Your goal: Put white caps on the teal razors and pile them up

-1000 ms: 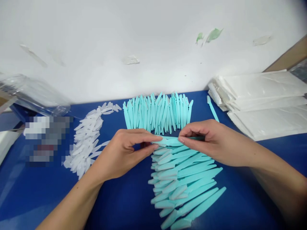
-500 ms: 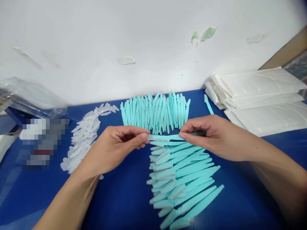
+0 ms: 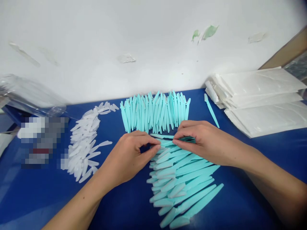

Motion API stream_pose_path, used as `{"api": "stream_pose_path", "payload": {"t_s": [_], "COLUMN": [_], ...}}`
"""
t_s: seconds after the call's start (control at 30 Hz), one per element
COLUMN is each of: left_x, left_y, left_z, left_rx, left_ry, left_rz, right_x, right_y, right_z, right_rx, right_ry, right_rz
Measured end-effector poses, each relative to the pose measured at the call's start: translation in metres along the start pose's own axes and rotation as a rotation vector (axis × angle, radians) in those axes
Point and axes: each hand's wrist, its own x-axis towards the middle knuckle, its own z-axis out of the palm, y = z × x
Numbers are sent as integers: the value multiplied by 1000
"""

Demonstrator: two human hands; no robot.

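Both hands pinch at one turquoise eyebrow razor (image 3: 166, 142) at the far end of a near pile of eyebrow razors (image 3: 182, 174). My left hand (image 3: 136, 150) is closed, thumb and forefinger at its head end. My right hand (image 3: 196, 137) is closed on its handle, fingers pressed together. Just beyond the fingertips lies another razor (image 3: 161, 136) with a pale head. Several razors in the near pile show clear caps over their heads. Left of my left hand is a heap of translucent caps (image 3: 83, 137).
A row of turquoise razors (image 3: 154, 111) lies against the white wall (image 3: 153, 38). One single razor (image 3: 211, 110) rests right of it. White packets (image 3: 263, 95) are stacked at the right. Clear plastic (image 3: 35, 95) and a blurred-out item (image 3: 43, 140) are at the left on the blue table (image 3: 120, 204).
The razor held before now lies at the pile's far edge. My left hand has moved right and nearer, my right hand left, and they pinch another razor. More of the cap heap shows.
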Motion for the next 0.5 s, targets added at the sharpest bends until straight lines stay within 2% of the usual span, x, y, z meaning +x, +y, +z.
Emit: {"api": "stream_pose_path", "payload": {"t_s": [0.2, 0.27, 0.4, 0.5], "left_x": [0, 0, 0, 2], "left_y": [-3, -2, -4, -7], "left_z": [1, 1, 4, 10], "left_rx": [45, 39, 69, 158], "left_ry": [-23, -15, 52, 79], "left_rz": [11, 12, 61, 221], "right_x": [-3, -3, 6, 16], "right_y": [0, 4, 22, 38], "right_z": [-2, -6, -12, -13], "right_rx": [-7, 2, -124, -208], "right_ry": [-15, 81, 391, 423], "right_rz": [47, 131, 469, 592]}}
